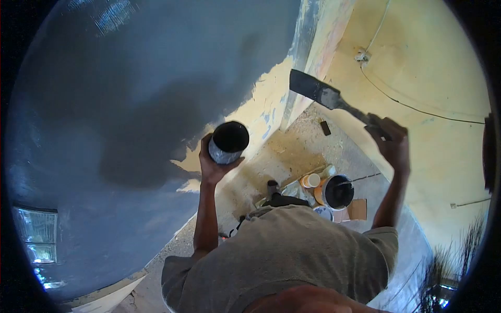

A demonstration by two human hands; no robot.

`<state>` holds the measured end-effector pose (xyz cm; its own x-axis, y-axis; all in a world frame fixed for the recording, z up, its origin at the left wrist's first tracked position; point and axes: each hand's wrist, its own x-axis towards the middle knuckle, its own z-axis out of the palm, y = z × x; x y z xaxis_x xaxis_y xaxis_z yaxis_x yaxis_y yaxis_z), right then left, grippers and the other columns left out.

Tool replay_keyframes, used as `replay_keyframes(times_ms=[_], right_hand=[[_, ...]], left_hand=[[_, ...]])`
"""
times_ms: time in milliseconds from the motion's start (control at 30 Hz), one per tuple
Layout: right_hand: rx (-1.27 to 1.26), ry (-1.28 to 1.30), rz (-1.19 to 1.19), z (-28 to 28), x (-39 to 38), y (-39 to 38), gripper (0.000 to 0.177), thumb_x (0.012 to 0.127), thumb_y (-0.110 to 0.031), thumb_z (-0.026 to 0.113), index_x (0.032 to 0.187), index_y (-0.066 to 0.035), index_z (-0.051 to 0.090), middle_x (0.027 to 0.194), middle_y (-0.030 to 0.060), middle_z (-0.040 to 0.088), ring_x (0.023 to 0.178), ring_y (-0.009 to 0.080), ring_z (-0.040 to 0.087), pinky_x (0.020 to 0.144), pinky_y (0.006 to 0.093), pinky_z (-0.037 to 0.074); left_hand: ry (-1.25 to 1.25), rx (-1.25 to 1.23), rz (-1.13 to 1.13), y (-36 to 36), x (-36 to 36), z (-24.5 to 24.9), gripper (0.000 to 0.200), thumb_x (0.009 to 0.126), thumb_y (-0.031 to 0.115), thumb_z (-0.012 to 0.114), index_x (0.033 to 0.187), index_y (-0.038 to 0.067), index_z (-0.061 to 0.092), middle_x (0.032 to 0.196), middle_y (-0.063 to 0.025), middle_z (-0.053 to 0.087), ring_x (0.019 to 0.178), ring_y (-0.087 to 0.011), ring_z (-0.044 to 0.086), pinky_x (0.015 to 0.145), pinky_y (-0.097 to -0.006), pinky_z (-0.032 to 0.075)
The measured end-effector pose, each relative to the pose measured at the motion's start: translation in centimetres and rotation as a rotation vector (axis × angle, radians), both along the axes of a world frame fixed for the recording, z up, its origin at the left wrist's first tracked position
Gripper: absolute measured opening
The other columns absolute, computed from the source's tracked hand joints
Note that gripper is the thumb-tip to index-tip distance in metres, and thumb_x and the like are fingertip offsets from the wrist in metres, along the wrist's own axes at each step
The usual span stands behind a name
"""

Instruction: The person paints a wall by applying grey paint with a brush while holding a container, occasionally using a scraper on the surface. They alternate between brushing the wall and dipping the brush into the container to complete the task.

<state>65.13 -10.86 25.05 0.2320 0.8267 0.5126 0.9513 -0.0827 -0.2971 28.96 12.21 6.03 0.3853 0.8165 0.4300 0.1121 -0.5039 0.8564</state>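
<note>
The left hand [213,166] grasps a small paint can [228,142] upright, likely kept level against spills. The raised right hand [392,145] clenches a wide brush [318,94]. Farther off, a bucket [338,192] stands on the floor [292,151] by the half-grey wall [130,104].

A building interior under repainting is shown, a work site rather than a lived-in room. One wall [130,94] is largely coated in fresh dark grey, with a ragged yellow patch [266,99] left bare. A cable [417,108] is run exposed over the yellow wall [428,78]. A paint bucket [338,192], a small tub [311,180] and cardboard [357,209] are set on the dusty floor [297,151]. A wide brush [318,93] and a small can [228,142] are held up.
</note>
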Motion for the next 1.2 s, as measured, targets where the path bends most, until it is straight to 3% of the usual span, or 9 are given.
replay_keyframes(times_ms=[200, 367, 467, 567, 633, 767, 933, 1100, 1200], right_hand=[[-0.114, -0.176, 0.214, 8.3, -2.1, -2.0, 0.04, 0.069, -0.005, 0.081, 0.107, -0.004, 0.07, 0.067, 0.0075, 0.063, 0.05, 0.0131, 0.057, 0.047, 0.0261, 0.044], [-0.142, -0.285, 0.385, 10.7, -3.6, -0.4, 0.037, 0.067, -0.008, 0.082, 0.103, -0.005, 0.071, 0.065, 0.0041, 0.064, 0.048, 0.0122, 0.057, 0.044, 0.0265, 0.041], [-0.31, -0.535, 0.39, 11.8, -5.2, 0.8, 0.032, 0.072, -0.02, 0.08, 0.101, -0.011, 0.071, 0.063, 0.001, 0.063, 0.054, 0.0138, 0.06, 0.055, 0.0341, 0.044], [-0.227, -0.559, 0.513, 10.7, -6.2, 3.1, 0.03, 0.074, -0.022, 0.077, 0.102, -0.015, 0.07, 0.067, 0.0011, 0.064, 0.061, 0.0185, 0.062, 0.063, 0.0361, 0.044], [-0.416, -0.496, 0.593, 10.6, -7.3, 4.9, 0.017, 0.077, -0.022, 0.071, 0.092, -0.013, 0.068, 0.071, 0.0061, 0.066, 0.067, 0.0266, 0.065, 0.063, 0.0377, 0.049], [-0.614, -0.671, 0.738, 7.4, -8.2, 8.4, 0.017, 0.081, -0.026, 0.066, 0.088, -0.011, 0.064, 0.071, 0.0067, 0.063, 0.067, 0.0263, 0.064, 0.063, 0.0394, 0.049], [-0.643, -0.604, 0.838, 4.7, -9.7, 10.6, 0.012, 0.077, -0.013, 0.064, 0.084, -0.003, 0.064, 0.072, 0.0164, 0.066, 0.071, 0.0331, 0.068, 0.065, 0.0421, 0.054], [-0.625, -0.591, 0.848, 4.9, -9.3, 11.1, 0.012, 0.078, -0.012, 0.064, 0.085, -0.002, 0.063, 0.072, 0.0184, 0.065, 0.072, 0.0328, 0.068, 0.065, 0.0418, 0.054], [-0.688, -0.61, 0.781, 5.5, -8.2, 11.2, 0.02, 0.087, -0.028, 0.062, 0.094, -0.009, 0.063, 0.073, 0.0113, 0.063, 0.07, 0.029, 0.065, 0.067, 0.0417, 0.05]], left_hand=[[0.004, 0.04, -0.04, 0.1, 2.8, 1.9, 0.087, 0.051, 0.024, 0.094, 0.121, 0.003, 0.047, 0.111, -0.0134, 0.061, 0.103, -0.0237, 0.06, 0.09, -0.0371, 0.05], [-0.015, -0.03, -0.11, -1.1, 4.1, 2.6, 0.088, 0.05, 0.024, 0.094, 0.122, 0.004, 0.046, 0.11, -0.0117, 0.061, 0.104, -0.0226, 0.06, 0.092, -0.0374, 0.05], [-0.001, -0.051, -0.145, -1.5, 4.5, 1.1, 0.089, 0.049, 0.024, 0.094, 0.122, 0.005, 0.047, 0.111, -0.0115, 0.061, 0.104, -0.0228, 0.06, 0.092, -0.0372, 0.05], [0.019, -0.068, -0.224, -2.1, 4.8, -1.5, 0.091, 0.048, 0.024, 0.094, 0.123, 0.005, 0.048, 0.113, -0.0122, 0.06, 0.106, -0.0228, 0.059, 0.093, -0.0367, 0.049], [0.092, -0.086, -0.232, -3.1, 4.9, -0.7, 0.094, 0.047, 0.026, 0.095, 0.125, 0.004, 0.047, 0.113, -0.012, 0.06, 0.107, -0.0235, 0.059, 0.093, -0.037, 0.049], [0.09, -0.131, -0.26, -4.6, 5.5, -2.1, 0.097, 0.047, 0.029, 0.097, 0.126, 0.008, 0.045, 0.117, -0.0093, 0.058, 0.11, -0.0218, 0.056, 0.096, -0.0383, 0.048], [0.124, -0.121, -0.268, -6.1, 5.6, 0.5, 0.096, 0.051, 0.028, 0.095, 0.128, 0.007, 0.042, 0.118, -0.0111, 0.058, 0.111, -0.0229, 0.057, 0.096, -0.0376, 0.049], [0.009, -0.217, -0.264, -5.6, 5.8, -0.3, 0.095, 0.051, 0.029, 0.095, 0.127, 0.007, 0.043, 0.118, -0.0102, 0.058, 0.111, -0.0215, 0.057, 0.097, -0.0369, 0.049], [0.064, -0.194, -0.197, -5.3, 5.6, 0.5, 0.095, 0.05, 0.029, 0.095, 0.127, 0.007, 0.044, 0.118, -0.01, 0.057, 0.111, -0.0223, 0.057, 0.098, -0.0379, 0.048]])
